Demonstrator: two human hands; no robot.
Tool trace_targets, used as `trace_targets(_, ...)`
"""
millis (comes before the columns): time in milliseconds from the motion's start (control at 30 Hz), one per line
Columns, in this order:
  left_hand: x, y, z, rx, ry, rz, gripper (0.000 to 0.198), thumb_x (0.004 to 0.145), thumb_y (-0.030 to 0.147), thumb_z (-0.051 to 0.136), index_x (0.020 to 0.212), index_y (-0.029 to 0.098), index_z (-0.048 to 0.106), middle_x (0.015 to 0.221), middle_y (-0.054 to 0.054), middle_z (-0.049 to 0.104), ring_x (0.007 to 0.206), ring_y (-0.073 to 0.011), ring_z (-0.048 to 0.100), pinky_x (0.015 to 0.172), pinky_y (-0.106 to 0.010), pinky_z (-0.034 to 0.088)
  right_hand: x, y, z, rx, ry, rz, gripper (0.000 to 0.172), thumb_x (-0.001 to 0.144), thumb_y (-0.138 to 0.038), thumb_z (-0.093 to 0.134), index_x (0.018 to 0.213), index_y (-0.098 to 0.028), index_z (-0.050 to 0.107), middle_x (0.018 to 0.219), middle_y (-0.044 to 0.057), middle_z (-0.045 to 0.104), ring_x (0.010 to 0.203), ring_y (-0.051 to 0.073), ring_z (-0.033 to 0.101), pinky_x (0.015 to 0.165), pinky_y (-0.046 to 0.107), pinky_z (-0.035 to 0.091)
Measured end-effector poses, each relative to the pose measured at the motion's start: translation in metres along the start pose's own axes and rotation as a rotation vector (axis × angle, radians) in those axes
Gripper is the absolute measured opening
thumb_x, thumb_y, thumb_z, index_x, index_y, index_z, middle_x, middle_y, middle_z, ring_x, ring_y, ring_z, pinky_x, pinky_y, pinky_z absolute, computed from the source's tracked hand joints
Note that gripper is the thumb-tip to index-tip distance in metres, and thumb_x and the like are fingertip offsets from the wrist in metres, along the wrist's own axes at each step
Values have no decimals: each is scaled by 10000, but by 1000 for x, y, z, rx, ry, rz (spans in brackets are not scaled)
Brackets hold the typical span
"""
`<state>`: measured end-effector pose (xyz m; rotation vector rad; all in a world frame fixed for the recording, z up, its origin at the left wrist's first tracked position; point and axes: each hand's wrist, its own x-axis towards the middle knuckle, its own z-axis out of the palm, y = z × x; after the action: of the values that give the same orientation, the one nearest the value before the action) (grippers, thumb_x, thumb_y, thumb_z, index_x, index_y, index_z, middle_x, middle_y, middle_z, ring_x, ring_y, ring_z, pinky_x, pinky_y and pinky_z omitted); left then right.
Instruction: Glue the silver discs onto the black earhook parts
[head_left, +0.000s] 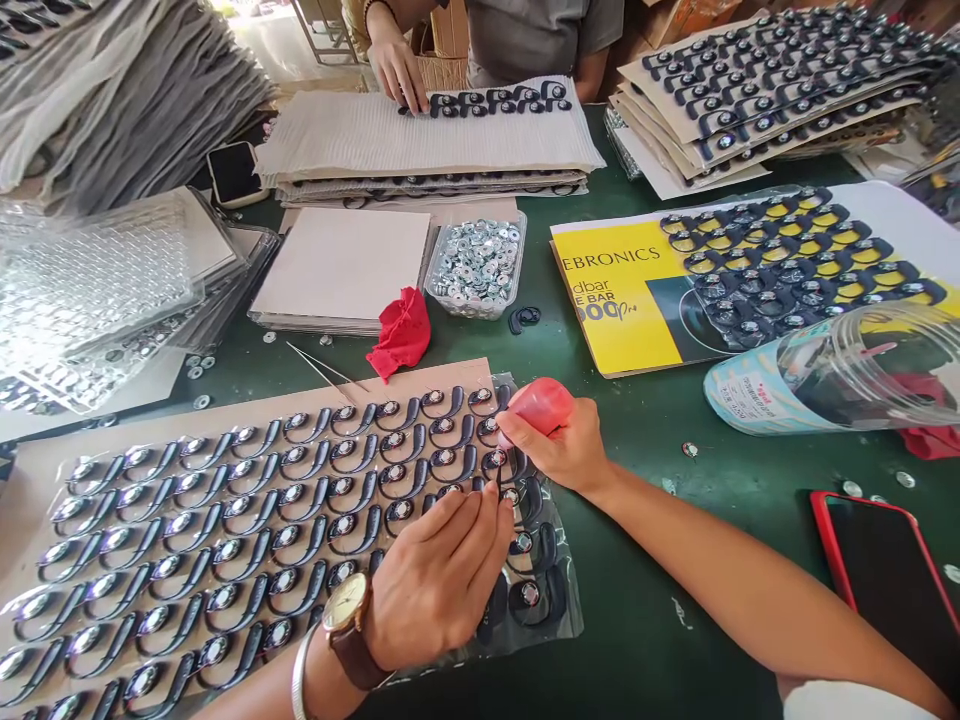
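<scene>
My right hand (570,445) is closed around a small red squeeze bottle (540,405), its thin dark tip pointing down at a black hook-shaped part (495,462) near the right end of a cardboard sheet (247,405). Rows of these black parts with shiny round centres cover the sheet. My left hand (442,575), with a brown-strapped watch on the wrist, rests on the parts just below the tip, fingers pressed together and steadying one piece. A clear plastic film (562,610) lies under the sheet's right end.
A clear tub of metal washers (476,265) and a red cloth (401,335) sit beyond the sheet. A yellow box (615,310) carries more parts, a toppled clear jar (832,375) lies right, a red-cased phone (885,570) near right. Another person's hand (397,65) works across the table.
</scene>
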<state>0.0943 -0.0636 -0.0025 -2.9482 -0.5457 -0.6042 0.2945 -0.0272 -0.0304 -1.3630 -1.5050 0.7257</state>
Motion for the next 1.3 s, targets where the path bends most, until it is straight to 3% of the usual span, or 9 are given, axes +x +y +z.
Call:
trace_targets(267, 0, -1, -2, 2, 3, -13, 317, 919, 56, 398, 1101, 38, 657, 1087, -166, 697, 1030, -248, 658, 911, -380, 494, 0, 1, 0, 41, 60, 50, 357, 874, -482, 631, 637, -217, 663, 591, 14, 668, 578, 156, 643, 602, 266, 528)
trace_targets(1300, 2, -3, -4, -59, 13, -51, 287, 931, 70, 436, 1125, 55, 647, 1075, -147, 710, 999, -230, 679, 881, -360, 518, 0, -1, 0, 17, 58, 46, 344, 862, -472, 645, 638, -213, 669, 581, 15, 664, 577, 160, 647, 614, 268, 522)
